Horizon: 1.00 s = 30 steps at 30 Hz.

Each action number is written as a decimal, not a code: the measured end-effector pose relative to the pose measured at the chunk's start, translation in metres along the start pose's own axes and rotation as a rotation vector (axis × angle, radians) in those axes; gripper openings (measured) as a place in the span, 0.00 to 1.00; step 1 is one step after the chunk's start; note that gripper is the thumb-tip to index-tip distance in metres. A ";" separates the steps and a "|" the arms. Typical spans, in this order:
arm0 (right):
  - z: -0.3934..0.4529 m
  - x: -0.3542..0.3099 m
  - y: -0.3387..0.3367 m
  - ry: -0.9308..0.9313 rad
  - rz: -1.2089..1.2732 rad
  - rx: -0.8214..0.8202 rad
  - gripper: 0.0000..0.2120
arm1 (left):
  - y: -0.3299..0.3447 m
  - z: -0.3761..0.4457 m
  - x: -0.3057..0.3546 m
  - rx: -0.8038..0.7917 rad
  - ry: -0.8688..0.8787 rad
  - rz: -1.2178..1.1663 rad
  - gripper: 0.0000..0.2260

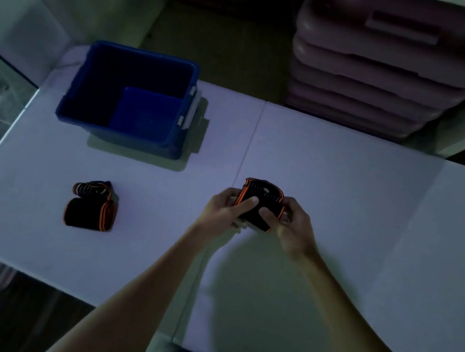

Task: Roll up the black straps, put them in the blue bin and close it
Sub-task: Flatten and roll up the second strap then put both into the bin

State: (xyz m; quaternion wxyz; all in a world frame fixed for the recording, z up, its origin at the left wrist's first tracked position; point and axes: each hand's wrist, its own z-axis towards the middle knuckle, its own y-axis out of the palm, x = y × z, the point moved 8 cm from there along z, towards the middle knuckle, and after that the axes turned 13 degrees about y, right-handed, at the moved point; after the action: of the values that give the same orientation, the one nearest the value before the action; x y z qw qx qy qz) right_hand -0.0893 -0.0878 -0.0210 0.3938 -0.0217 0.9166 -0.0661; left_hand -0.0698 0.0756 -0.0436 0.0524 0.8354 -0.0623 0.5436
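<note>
Left hand (pixel 224 209) and right hand (pixel 289 223) grip one black strap (pixel 262 203) above open table (pixel 356 210), well inside its edges.

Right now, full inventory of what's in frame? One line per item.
strap in hands: 1, black with orange edges, held above the table centre, mostly rolled
strap on table: 1, black with orange edges, lying at the table's left, partly rolled
blue bin: 1, blue, far left of table, open, nothing visible inside
latch: 1, pale, on the bin's right side
table: 1, white, fills the middle of the view
stacked containers: several, pinkish, beyond the table at upper right
hands: 2, left hand and right hand, both gripping the held strap
</note>
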 end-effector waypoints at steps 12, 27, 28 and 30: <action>-0.048 -0.074 0.129 -0.158 -0.060 -0.226 0.32 | -0.141 -0.042 0.072 -0.105 0.184 -0.045 0.25; -0.026 -0.210 0.234 -0.345 -0.272 0.230 0.28 | -0.264 0.044 0.169 0.013 0.282 0.080 0.30; -0.019 -0.214 0.238 -0.335 -0.301 0.247 0.29 | -0.267 0.054 0.165 0.009 0.239 0.067 0.29; -0.005 -0.219 0.247 -0.323 -0.365 0.273 0.31 | -0.268 0.075 0.158 -0.019 0.167 0.052 0.24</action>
State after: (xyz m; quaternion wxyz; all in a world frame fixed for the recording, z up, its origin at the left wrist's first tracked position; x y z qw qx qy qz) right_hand 0.0606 0.1773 0.1058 0.5155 -0.1432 0.8055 -0.2547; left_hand 0.1041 0.3211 0.0658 0.0513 0.7847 -0.0847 0.6119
